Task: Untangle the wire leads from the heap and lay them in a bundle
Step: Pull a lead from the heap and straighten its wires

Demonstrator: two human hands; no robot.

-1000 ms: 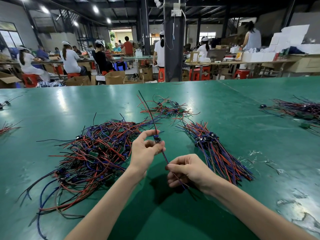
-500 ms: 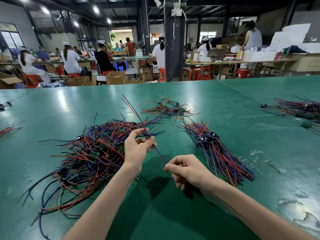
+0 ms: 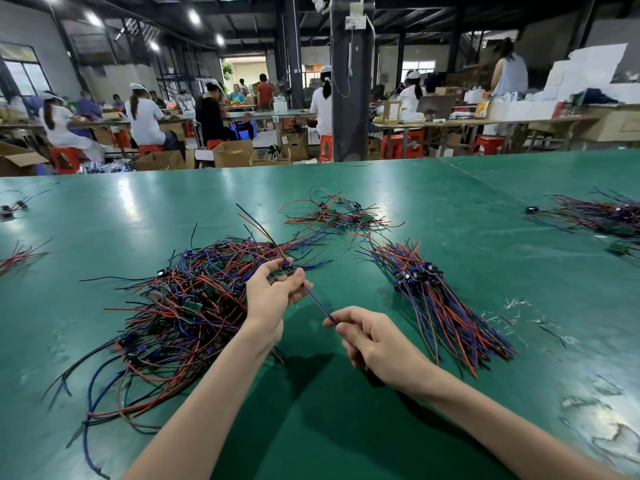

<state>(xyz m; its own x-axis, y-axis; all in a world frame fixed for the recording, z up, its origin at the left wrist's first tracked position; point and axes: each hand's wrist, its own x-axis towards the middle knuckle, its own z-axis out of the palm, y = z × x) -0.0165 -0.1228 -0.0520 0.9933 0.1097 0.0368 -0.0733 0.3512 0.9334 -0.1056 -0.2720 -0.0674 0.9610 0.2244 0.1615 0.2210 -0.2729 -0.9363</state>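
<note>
A tangled heap of red, blue and black wire leads [image 3: 180,306] with small green boards lies left of centre on the green table [image 3: 450,209]. A tidy bundle of leads [image 3: 440,306] lies to the right, wires fanned toward me. One wire lead [image 3: 317,301] is stretched between my hands above the table. My left hand [image 3: 273,296] pinches its small board end, with red and black tails sticking up behind. My right hand [image 3: 374,336] pinches the blue wires' near end.
A small loose tangle of leads [image 3: 339,213] lies farther back. More wire piles sit at the right edge [image 3: 602,216] and left edge [image 3: 17,251]. Beyond the table, people sit at workbenches among cardboard boxes and red stools.
My left hand has pulled the lead's board end leftward and lower, toward the heap. The right hand's grip has slid along to the wires' near end.
</note>
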